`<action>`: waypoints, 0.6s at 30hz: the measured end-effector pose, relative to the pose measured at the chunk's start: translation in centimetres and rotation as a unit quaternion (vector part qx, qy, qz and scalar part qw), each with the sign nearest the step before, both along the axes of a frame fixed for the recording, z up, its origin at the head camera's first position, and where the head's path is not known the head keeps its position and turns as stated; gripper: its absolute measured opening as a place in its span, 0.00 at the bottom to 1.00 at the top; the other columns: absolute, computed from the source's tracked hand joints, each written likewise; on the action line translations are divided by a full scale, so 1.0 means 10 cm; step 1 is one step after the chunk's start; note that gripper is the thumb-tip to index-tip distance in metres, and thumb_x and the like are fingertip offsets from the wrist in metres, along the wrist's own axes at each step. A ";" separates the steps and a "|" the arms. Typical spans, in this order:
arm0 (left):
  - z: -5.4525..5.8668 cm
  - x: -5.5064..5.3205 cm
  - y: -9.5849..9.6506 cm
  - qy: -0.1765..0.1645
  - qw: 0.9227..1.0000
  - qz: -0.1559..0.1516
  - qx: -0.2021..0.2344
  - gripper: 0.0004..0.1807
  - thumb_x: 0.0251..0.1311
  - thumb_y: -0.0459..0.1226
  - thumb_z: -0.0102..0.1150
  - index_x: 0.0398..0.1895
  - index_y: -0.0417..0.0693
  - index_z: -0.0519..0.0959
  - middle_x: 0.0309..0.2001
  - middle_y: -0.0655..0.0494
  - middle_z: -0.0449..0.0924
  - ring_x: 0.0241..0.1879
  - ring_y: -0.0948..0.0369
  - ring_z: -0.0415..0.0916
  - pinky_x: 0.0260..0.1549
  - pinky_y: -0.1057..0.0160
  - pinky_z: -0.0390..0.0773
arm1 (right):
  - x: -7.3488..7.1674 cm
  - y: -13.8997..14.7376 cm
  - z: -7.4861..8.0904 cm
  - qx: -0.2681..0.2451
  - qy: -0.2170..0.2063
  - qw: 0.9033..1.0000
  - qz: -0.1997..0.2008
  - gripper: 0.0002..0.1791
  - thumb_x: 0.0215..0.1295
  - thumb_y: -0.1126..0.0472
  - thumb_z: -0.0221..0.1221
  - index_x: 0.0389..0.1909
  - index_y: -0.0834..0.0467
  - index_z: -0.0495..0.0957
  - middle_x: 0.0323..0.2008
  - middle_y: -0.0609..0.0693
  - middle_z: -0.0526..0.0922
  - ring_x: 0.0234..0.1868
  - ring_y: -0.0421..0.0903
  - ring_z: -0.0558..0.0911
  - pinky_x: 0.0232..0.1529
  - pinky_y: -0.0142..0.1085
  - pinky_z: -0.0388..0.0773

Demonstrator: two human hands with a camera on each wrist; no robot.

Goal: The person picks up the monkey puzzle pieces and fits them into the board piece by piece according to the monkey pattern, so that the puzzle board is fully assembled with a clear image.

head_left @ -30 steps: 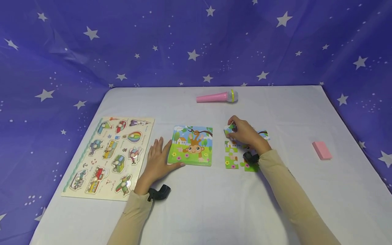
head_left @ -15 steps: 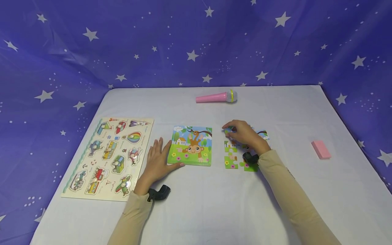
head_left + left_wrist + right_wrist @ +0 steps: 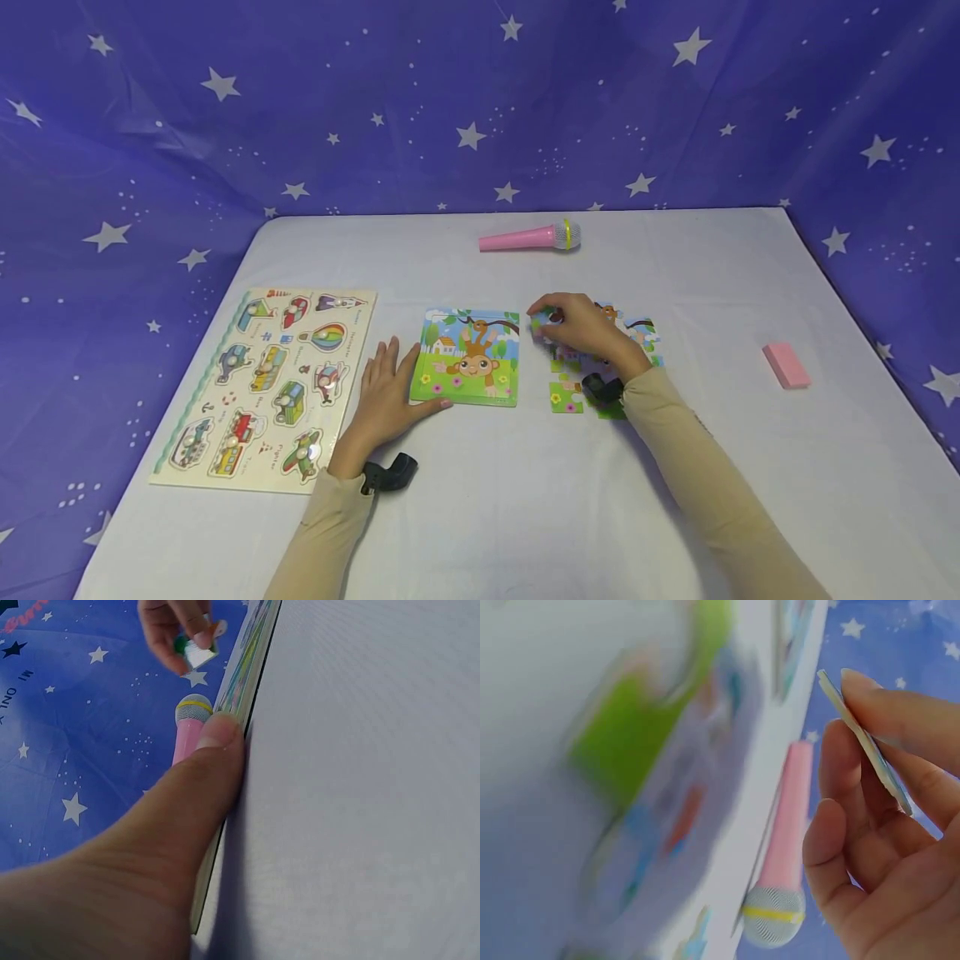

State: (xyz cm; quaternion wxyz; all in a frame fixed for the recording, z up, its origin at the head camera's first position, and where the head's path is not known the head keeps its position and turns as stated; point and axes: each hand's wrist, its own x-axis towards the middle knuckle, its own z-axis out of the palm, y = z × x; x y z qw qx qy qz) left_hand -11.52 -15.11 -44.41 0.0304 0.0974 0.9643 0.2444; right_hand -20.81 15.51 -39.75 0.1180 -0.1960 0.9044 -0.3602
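In the head view my right hand (image 3: 588, 327) pinches a small jigsaw piece (image 3: 541, 323) between thumb and fingers, raised above the table. Edge-on in the right wrist view, the puzzle piece (image 3: 866, 746) shows a pale side. Below that hand lie several loose jigsaw pieces (image 3: 566, 400) with green grass and flowers, partly hidden by the hand and wrist camera. To their left is a square monkey picture board (image 3: 442, 394). My left hand (image 3: 388, 396) rests at its lower left corner with straight, spread fingers; the thumb (image 3: 202, 769) lies along the near edge.
A large vehicle peg puzzle (image 3: 270, 387) lies at the left, close to the left hand. A pink toy microphone (image 3: 525, 239) lies towards the back, and a pink block (image 3: 787, 366) at the right. A starry blue backdrop (image 3: 420, 100) rises behind the white table (image 3: 480, 517).
My right hand has lifted the jigsaw piece from the upper left of the loose pieces and moved it left towards the monkey board. The left hand has stayed in place.
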 end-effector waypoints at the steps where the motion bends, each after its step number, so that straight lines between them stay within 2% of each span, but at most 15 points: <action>1: 0.00 0.00 0.00 0.000 1.000 0.000 0.000 0.53 0.42 0.61 0.62 0.69 0.47 0.53 0.71 0.36 0.37 0.71 0.42 0.30 0.66 0.41 0.36 | 0.00 -0.05 0.01 -0.003 0.002 1.000 0.003 0.15 0.56 0.63 0.60 0.46 0.55 0.78 0.44 0.51 0.80 0.31 0.44 0.75 0.27 0.33 0.72; 5: -0.01 0.00 0.00 0.001 1.000 -0.001 0.001 0.53 0.42 0.61 0.62 0.69 0.47 0.53 0.71 0.36 0.37 0.70 0.41 0.30 0.66 0.41 0.36 | -0.01 -0.29 0.06 -0.023 0.001 1.000 0.009 0.14 0.54 0.63 0.62 0.43 0.56 0.78 0.41 0.51 0.80 0.31 0.43 0.74 0.29 0.33 0.72; 12: -0.01 0.01 0.00 -0.010 1.000 -0.004 0.001 0.54 0.43 0.61 0.61 0.69 0.46 0.51 0.71 0.36 0.36 0.70 0.41 0.29 0.66 0.41 0.34 | -0.03 -0.84 0.06 -0.040 -0.029 0.999 0.005 0.13 0.52 0.63 0.63 0.41 0.55 0.79 0.32 0.50 0.80 0.23 0.42 0.72 0.23 0.29 0.69; 16: -0.01 0.00 0.00 -0.007 1.000 -0.006 -0.002 0.54 0.43 0.61 0.61 0.70 0.47 0.51 0.71 0.36 0.36 0.70 0.41 0.29 0.66 0.41 0.34 | -0.06 -1.12 0.03 -0.030 -0.031 0.999 -0.008 0.14 0.54 0.61 0.62 0.43 0.53 0.78 0.36 0.50 0.81 0.23 0.42 0.72 0.25 0.29 0.70; 18: -0.02 0.00 -0.01 -0.004 1.000 -0.008 -0.004 0.53 0.43 0.61 0.61 0.70 0.47 0.51 0.71 0.36 0.36 0.70 0.41 0.29 0.66 0.41 0.34 | -0.08 -1.25 0.00 -0.023 -0.026 0.999 -0.020 0.14 0.54 0.61 0.62 0.43 0.52 0.78 0.41 0.49 0.81 0.24 0.41 0.71 0.27 0.28 0.70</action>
